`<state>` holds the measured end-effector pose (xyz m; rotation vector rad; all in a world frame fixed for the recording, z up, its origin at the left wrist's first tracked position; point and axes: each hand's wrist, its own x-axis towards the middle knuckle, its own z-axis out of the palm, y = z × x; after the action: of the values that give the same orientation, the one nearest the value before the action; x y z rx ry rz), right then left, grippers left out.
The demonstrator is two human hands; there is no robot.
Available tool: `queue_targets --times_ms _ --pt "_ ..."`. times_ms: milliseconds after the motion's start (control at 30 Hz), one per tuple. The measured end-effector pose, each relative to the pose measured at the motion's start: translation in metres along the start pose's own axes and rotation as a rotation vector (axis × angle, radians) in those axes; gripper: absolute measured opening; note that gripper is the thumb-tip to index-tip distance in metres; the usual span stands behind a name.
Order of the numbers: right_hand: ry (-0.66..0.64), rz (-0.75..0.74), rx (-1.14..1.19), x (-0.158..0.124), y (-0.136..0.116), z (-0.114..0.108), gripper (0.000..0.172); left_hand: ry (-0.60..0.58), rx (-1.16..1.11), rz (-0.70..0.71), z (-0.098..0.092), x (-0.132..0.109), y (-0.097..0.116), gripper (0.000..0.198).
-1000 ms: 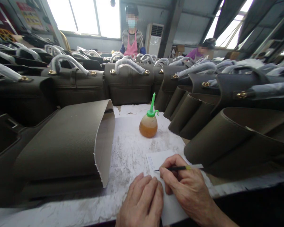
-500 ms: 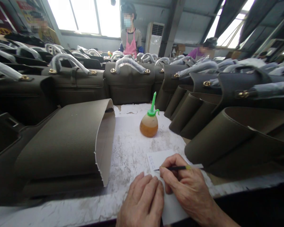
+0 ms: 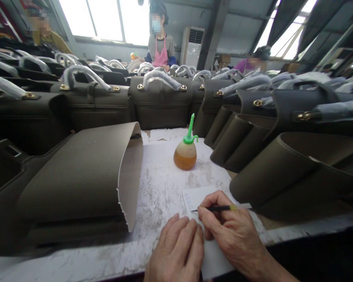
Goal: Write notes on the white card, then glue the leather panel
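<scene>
My right hand (image 3: 232, 233) is closed round a thin dark pen (image 3: 216, 208), its tip resting on a white sheet of paper (image 3: 195, 197) at the near edge of the table. My left hand (image 3: 176, 250) lies flat beside it with fingers together, pressing on the paper's left edge and holding nothing. A round amber squeeze bottle with a green spout (image 3: 186, 150) stands on the stained white tabletop (image 3: 161, 184) beyond the paper.
A taupe leather bag flap (image 3: 82, 176) lies on the left. Open bag bodies (image 3: 297, 172) crowd the right. Rows of handbags with wrapped handles (image 3: 160, 100) fill the back. Three people stand or sit beyond them: pink apron (image 3: 160, 51), one at left (image 3: 44, 33), one at right (image 3: 250, 62).
My hands and the pen have hardly moved. In the background a person has come into view at the far left, and the one in the pink apron has shifted slightly left.
</scene>
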<state>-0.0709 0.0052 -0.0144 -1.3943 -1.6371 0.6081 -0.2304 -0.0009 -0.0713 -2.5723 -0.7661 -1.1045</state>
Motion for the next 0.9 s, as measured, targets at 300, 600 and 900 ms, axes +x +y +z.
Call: queue_targets --times_ms 300,600,900 --pt "0.031 0.039 -0.033 0.0008 -0.0022 -0.0001 0.020 -0.006 0.000 -0.002 -0.0006 -0.0005 0.0006 0.049" --pt "0.077 0.021 -0.162 0.0024 -0.0029 0.0002 0.027 0.006 0.003 -0.004 -0.0020 0.0003 0.0007 0.048" --pt "-0.002 0.086 -0.006 0.0006 -0.0002 0.0012 0.024 -0.010 0.004 -0.006 -0.0019 0.0002 0.0016 0.049"
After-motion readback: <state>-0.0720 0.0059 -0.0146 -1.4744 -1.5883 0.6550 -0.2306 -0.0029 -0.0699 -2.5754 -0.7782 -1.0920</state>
